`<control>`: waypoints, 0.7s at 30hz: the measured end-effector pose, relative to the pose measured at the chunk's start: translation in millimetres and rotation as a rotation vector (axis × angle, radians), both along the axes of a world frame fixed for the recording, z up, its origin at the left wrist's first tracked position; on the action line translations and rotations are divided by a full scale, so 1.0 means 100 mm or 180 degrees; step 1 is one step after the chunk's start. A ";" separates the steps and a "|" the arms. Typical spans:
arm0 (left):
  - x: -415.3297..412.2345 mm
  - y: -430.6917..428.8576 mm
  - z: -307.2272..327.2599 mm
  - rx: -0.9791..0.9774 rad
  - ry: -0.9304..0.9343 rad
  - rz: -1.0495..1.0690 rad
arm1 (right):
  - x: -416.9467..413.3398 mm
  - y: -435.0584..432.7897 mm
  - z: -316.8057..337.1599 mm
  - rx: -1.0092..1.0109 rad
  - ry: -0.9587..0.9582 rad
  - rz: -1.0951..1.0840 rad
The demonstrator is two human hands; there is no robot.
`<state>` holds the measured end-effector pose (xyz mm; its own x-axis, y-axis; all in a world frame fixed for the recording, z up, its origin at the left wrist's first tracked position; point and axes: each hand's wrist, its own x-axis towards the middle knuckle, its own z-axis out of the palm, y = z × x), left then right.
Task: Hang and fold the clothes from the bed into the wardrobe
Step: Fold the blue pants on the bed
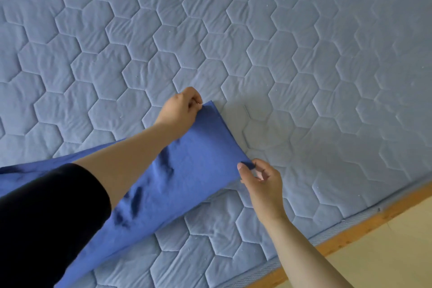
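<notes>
— Where's the blue garment (194,170)?
— Flat on the bed (304,54), trailing toward eight o'clock. Left hand (184,107) pinches its twelve o'clock corner, right hand (261,182) its four o'clock corner, arms outstretched.

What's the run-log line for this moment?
left hand pinches blue garment far corner | right hand pinches near corner | garment lies on bed

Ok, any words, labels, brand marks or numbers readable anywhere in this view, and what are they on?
None can be read.
The blue garment shows plain fabric on its upper side, with no tag or print in view; the left hand and the right hand pinch its two near corners.
The quilted mattress carries only stitched hexagons.
The wooden bed frame shows no marking.
</notes>
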<state>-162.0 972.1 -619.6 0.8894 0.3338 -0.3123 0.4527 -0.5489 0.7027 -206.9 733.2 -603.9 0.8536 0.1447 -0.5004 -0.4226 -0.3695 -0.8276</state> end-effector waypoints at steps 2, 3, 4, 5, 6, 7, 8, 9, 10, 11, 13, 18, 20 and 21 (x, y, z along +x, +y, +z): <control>0.08 0.03 -0.05 -0.0045 0.0049 0.0116 | 0.08 0.05 -0.07 -0.0082 0.0120 0.0187; 0.12 0.04 -0.09 -0.0046 0.0126 0.0136 | 0.11 0.06 -0.13 -0.0194 0.0112 0.0361; 0.16 0.05 -0.13 -0.0035 0.0228 0.0132 | 0.13 0.06 -0.19 -0.0352 0.0047 0.0556; 0.19 0.04 -0.17 -0.0032 0.0334 0.0125 | 0.16 0.05 -0.25 -0.0546 -0.0055 0.0694; 0.21 0.04 -0.21 -0.0044 0.0422 0.0125 | 0.19 0.03 -0.31 -0.0750 -0.0164 0.0751; 0.24 0.03 -0.25 -0.0053 0.0472 0.0115 | 0.22 0.02 -0.36 -0.0916 -0.0265 0.0749; 0.26 0.02 -0.29 -0.0051 0.0492 0.0101 | 0.26 0.01 -0.39 -0.1068 -0.0340 0.0732; 0.27 0.00 -0.32 -0.0048 0.0503 0.0097 | 0.28 0.00 -0.42 -0.1188 -0.0385 0.0715; 0.29 -0.01 -0.34 -0.0061 0.0515 0.0117 | 0.30 0.00 -0.44 -0.1278 -0.0405 0.0725; 0.29 -0.02 -0.36 -0.0074 0.0526 0.0148 | 0.32 -0.01 -0.46 -0.1318 -0.0407 0.0744; 0.31 -0.03 -0.40 -0.0035 0.0529 0.0188 | 0.33 -0.02 -0.47 -0.1334 -0.0405 0.0798; 0.34 -0.03 -0.42 -0.0085 0.0487 0.0128 | 0.33 -0.02 -0.49 -0.1420 -0.0394 0.0809; 0.34 -0.04 -0.43 -0.0049 0.0514 0.0063 | 0.33 -0.02 -0.52 -0.1553 -0.0290 0.0810; 0.34 -0.05 -0.44 0.0007 0.0513 0.0036 | 0.34 -0.01 -0.55 -0.1655 -0.0253 0.0815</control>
